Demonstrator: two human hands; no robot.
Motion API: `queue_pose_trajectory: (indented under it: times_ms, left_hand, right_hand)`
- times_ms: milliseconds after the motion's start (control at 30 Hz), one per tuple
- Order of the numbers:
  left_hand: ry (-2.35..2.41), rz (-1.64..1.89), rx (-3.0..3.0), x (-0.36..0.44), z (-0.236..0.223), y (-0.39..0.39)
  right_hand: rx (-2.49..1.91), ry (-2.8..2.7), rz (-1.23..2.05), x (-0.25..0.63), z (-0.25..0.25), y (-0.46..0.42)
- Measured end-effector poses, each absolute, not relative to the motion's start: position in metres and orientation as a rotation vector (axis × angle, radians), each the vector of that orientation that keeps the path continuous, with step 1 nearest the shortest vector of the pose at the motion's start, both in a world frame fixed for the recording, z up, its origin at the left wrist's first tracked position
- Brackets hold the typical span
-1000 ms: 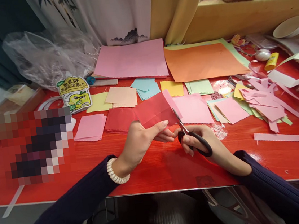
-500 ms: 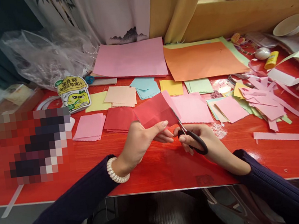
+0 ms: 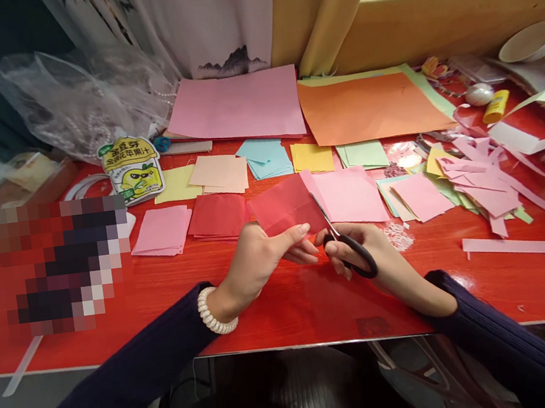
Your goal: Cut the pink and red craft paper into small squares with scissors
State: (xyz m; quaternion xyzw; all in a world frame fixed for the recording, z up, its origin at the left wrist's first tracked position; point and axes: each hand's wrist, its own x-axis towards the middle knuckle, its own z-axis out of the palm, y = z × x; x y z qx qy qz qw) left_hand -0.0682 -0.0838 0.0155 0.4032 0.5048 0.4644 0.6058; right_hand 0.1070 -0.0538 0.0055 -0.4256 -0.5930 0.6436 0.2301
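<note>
A red sheet of paper [image 3: 285, 204] is pinched between the thumb and fingers of my left hand [image 3: 263, 255], a little above the table. My right hand [image 3: 365, 249] is closed round the black handles of a pair of scissors [image 3: 339, 239]. The blades point up and to the left, lying along the right edge of the red sheet. Behind the sheet rests a pink paper square [image 3: 351, 195]. Left of it sits a stack of red paper squares [image 3: 219, 214], partly behind my left hand.
Stacks of coloured squares, such as the blue paper [image 3: 267, 158], stand in rows. Large pink [image 3: 240, 105] and orange sheets [image 3: 370, 109] lie at the back. Pink paper scraps [image 3: 488, 184] and a glue stick [image 3: 495, 107] are at right, a juice pouch [image 3: 134, 171] at left.
The red sheet and my left hand have shifted slightly right and down, and the sheet has tilted a little. The scissors stay at its right edge, nearly in place.
</note>
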Motion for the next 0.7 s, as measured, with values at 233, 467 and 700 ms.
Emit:
queue_pose_trajectory:
  times_ms: [233, 467, 700]
  left_hand:
    - [1.14, 1.024, 0.928, -0.0665, 0.0144, -0.0848]
    - [1.154, 1.027, 0.917, -0.0662, 0.0141, -0.0839]
    - [1.124, 0.996, 0.926, -0.065, 0.0099, -0.0855]
  right_hand:
    - [-1.101, -1.509, 1.805, 0.1099, -0.0021, -0.0549]
    - [-1.119, -1.487, 1.788, 0.1083, -0.0003, -0.0538]
    - [-1.097, -1.458, 1.815, 0.1087, 0.0002, -0.0534]
